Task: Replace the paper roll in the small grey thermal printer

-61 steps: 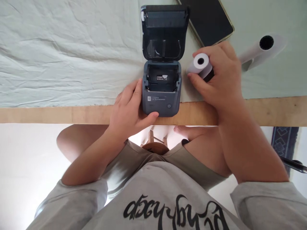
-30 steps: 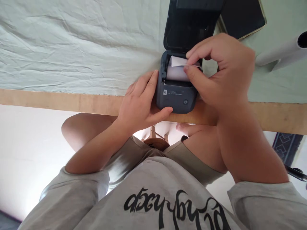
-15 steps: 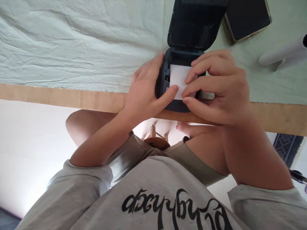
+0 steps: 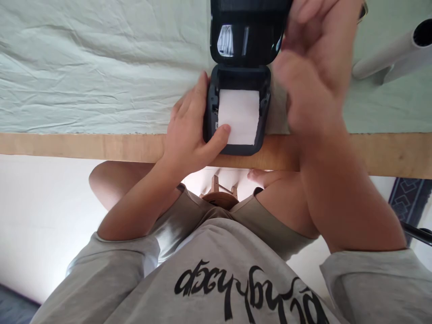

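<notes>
A small dark portable thermal printer (image 4: pixel 236 149) sits at the table's front edge with its glossy black lid (image 4: pixel 248 45) swung up and back. White paper (image 4: pixel 241 112) lies in its bay, the torn-looking edge toward me. My left hand (image 4: pixel 192 130) grips the printer's left side, fingers along the outer wall and thumb pressing the paper's near left corner. At the lid's right edge is my right hand (image 4: pixel 313 72), smeared by motion; whether its fingers touch the lid I cannot tell.
A pale green cloth (image 4: pixel 101 67) covers the wooden table (image 4: pixel 84 146). White paper rolls (image 4: pixel 388 56) lie at the right. Only a corner of the phone (image 4: pixel 363 11) shows behind my right hand. A wooden stool (image 4: pixel 221 200) stands below the table.
My right hand has left the paper and moved up beside the lid, so the paper shows fully. The printer and my left hand appear slightly further left in view.
</notes>
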Demonstrator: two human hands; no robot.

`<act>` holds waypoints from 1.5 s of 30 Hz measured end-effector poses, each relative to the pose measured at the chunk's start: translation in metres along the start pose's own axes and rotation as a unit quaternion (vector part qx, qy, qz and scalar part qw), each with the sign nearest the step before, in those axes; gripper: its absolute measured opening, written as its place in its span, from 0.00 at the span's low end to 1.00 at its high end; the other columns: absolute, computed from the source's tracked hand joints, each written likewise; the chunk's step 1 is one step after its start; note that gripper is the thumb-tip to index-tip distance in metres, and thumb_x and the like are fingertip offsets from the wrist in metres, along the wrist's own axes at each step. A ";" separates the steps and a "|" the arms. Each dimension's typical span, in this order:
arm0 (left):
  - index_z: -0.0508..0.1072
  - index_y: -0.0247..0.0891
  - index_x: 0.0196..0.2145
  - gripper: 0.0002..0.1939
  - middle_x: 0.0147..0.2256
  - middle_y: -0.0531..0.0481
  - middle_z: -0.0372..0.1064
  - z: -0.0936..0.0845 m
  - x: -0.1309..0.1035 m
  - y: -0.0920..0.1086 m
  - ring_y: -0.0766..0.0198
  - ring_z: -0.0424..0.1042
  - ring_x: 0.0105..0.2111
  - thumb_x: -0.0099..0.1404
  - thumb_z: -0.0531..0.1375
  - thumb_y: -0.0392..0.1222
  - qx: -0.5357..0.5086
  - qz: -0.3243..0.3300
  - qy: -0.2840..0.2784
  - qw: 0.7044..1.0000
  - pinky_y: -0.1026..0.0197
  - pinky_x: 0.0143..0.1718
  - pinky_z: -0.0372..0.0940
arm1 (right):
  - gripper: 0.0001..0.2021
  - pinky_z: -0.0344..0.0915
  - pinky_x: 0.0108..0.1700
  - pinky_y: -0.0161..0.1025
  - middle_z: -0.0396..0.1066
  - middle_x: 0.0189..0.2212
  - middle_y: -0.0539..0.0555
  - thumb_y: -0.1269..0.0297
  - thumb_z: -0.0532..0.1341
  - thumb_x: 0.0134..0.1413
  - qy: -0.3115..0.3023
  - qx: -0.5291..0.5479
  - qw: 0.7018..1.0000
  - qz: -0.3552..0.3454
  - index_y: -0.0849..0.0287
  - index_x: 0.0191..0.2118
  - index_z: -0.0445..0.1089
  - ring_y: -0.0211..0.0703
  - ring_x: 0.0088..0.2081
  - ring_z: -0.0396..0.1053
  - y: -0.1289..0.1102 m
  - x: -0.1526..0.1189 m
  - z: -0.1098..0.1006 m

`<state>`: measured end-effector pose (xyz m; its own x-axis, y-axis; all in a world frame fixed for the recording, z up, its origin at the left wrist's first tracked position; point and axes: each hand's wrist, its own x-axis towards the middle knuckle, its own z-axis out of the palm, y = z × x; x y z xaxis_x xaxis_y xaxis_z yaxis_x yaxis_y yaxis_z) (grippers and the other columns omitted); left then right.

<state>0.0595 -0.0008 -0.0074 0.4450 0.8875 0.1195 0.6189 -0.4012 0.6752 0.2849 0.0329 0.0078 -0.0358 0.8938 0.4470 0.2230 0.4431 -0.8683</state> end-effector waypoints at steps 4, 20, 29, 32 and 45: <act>0.37 0.49 0.78 0.46 0.72 0.50 0.59 0.002 0.000 0.002 0.42 0.68 0.65 0.73 0.53 0.67 -0.029 0.007 0.008 1.000 0.40 0.69 0.60 | 0.06 0.67 0.56 0.44 0.60 0.32 0.45 0.60 0.54 0.61 0.060 0.078 0.995 0.009 0.52 0.32 0.58 0.32 0.41 0.70 -0.007 -0.001 -0.003; 0.61 0.47 0.67 0.33 0.66 0.47 0.65 0.001 0.001 0.013 0.44 0.57 0.71 0.70 0.57 0.59 0.012 0.078 -0.007 0.997 0.38 0.69 0.60 | 0.15 0.70 0.50 0.44 0.73 0.44 0.55 0.57 0.64 0.57 -0.137 -0.061 0.988 0.032 0.60 0.46 0.68 0.42 0.46 0.73 0.004 -0.006 -0.014; 0.60 0.50 0.65 0.31 0.64 0.46 0.67 0.003 0.003 0.012 0.43 0.57 0.72 0.69 0.57 0.61 0.023 0.077 -0.015 0.997 0.38 0.67 0.62 | 0.13 0.69 0.53 0.42 0.72 0.48 0.53 0.64 0.61 0.57 -0.172 -0.114 0.977 0.061 0.55 0.48 0.67 0.42 0.50 0.72 -0.006 -0.007 -0.015; 0.59 0.52 0.65 0.34 0.64 0.47 0.65 0.004 0.003 0.013 0.43 0.56 0.72 0.67 0.58 0.64 0.025 0.060 -0.012 0.998 0.37 0.68 0.61 | 0.19 0.68 0.52 0.44 0.71 0.46 0.57 0.61 0.59 0.56 -0.132 -0.118 0.983 0.040 0.65 0.52 0.66 0.43 0.47 0.71 0.000 -0.011 -0.010; 0.48 0.48 0.73 0.52 0.72 0.44 0.55 -0.003 0.001 0.013 0.38 0.55 0.73 0.62 0.65 0.68 0.015 0.028 -0.047 0.998 0.38 0.71 0.59 | 0.19 0.69 0.53 0.47 0.74 0.50 0.54 0.54 0.54 0.62 -0.155 -0.200 0.967 0.012 0.60 0.53 0.65 0.45 0.49 0.72 0.002 -0.015 -0.012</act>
<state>0.0660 -0.0045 0.0031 0.5371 0.8389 0.0875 0.6094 -0.4577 0.6475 0.2980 0.0196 0.0016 -0.3032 0.9082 0.2885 0.5837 0.4163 -0.6971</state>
